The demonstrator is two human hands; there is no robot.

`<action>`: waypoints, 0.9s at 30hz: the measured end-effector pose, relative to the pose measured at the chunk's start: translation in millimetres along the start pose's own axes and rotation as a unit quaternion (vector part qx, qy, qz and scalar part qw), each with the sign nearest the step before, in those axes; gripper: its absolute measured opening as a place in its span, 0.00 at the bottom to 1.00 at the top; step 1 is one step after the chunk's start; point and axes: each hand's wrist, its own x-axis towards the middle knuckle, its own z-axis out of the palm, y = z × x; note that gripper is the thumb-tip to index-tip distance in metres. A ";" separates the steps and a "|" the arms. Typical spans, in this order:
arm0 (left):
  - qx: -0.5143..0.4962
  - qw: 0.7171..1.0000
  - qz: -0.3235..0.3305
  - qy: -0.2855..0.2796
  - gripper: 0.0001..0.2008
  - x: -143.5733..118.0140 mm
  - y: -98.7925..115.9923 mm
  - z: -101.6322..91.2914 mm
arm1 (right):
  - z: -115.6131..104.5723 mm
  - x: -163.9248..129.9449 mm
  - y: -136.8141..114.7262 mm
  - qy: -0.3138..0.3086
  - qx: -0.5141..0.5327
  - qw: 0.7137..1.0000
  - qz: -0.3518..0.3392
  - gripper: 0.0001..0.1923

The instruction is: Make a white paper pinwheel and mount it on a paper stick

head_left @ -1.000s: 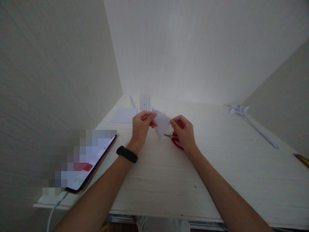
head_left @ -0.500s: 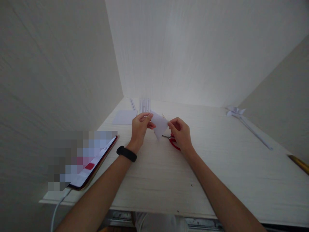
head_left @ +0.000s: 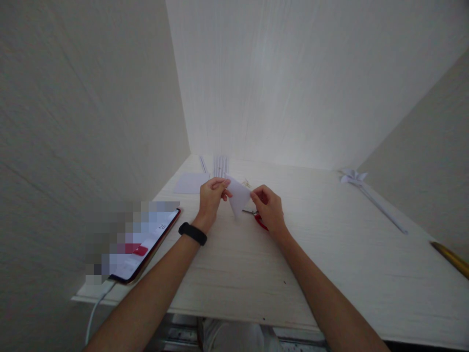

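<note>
A piece of white paper [head_left: 240, 194], folded to a triangular shape, is held up over the table between both hands. My left hand [head_left: 211, 198] pinches its left corner; a black band [head_left: 192, 233] is round that wrist. At the right corner, the thumb and fingers of my right hand [head_left: 269, 205] are closed on the paper. Red-handled scissors [head_left: 261, 222] lie on the table, partly hidden below my right hand. Behind my left hand lies a flat white paper sheet [head_left: 190, 183].
Several thin white paper sticks [head_left: 220, 166] lie at the back. A paper pinwheel [head_left: 351, 177] on a white stick rests at the right, and a gold-coloured object [head_left: 450, 259] lies at the right edge. The phone [head_left: 146, 244] with its white cable [head_left: 93, 313] leans at the left.
The whole view has shifted slightly. Both hands still hold the folded paper, which has tilted a little, and the right hand now covers more of the scissors.
</note>
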 end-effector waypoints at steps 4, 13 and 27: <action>0.002 1.000 0.002 -0.007 0.10 0.5 0.4 -1.1 | -1.5 0.3 -0.9 -0.006 -0.008 1.000 0.001 0.08; -0.026 1.000 -0.004 0.013 0.15 0.8 0.5 -0.9 | -1.9 0.6 -3.0 -0.020 -0.034 0.999 -0.010 0.09; -0.017 1.000 -0.003 0.013 0.12 0.4 3.9 -2.0 | -1.3 -1.6 -1.6 -0.027 -0.044 0.998 -0.025 0.09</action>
